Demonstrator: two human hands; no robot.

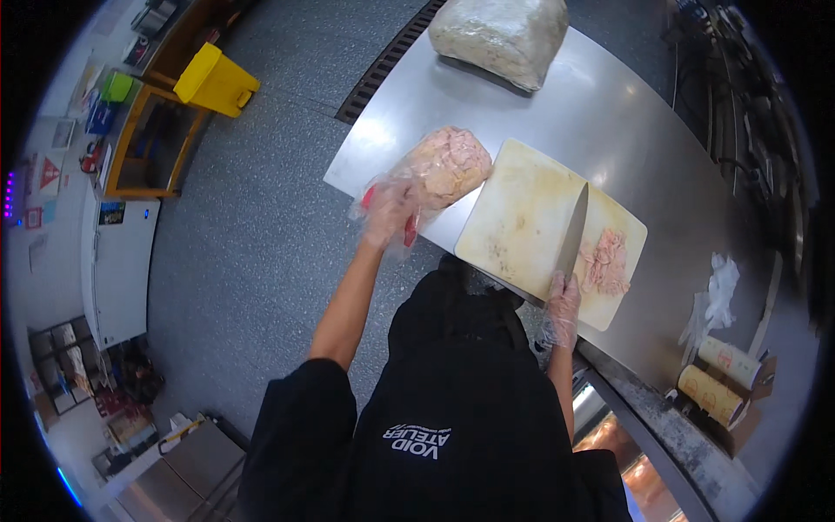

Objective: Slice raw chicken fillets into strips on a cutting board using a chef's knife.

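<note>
In clear gloves, my left hand (389, 213) is closed on the gathered end of a clear plastic bag with red patches. The bag of raw meat (452, 165), pale pink like chicken, lies at the left edge of the steel table, beside the cutting board. My right hand (563, 309), also gloved, grips the handle of a large knife (574, 230). Its blade points away from me over the white cutting board (513, 209). To the right of the blade sits a small pile of cut pale meat (607, 263). Brownish stains mark the board's left half.
A large plastic-wrapped block (500, 39) stands at the table's far end. Crumpled clear plastic (720, 291) and rolls of printed film (709, 391) lie at the right. A yellow bin (216, 80) stands on the speckled floor beyond the steel table (609, 139), near a white fridge (122, 270).
</note>
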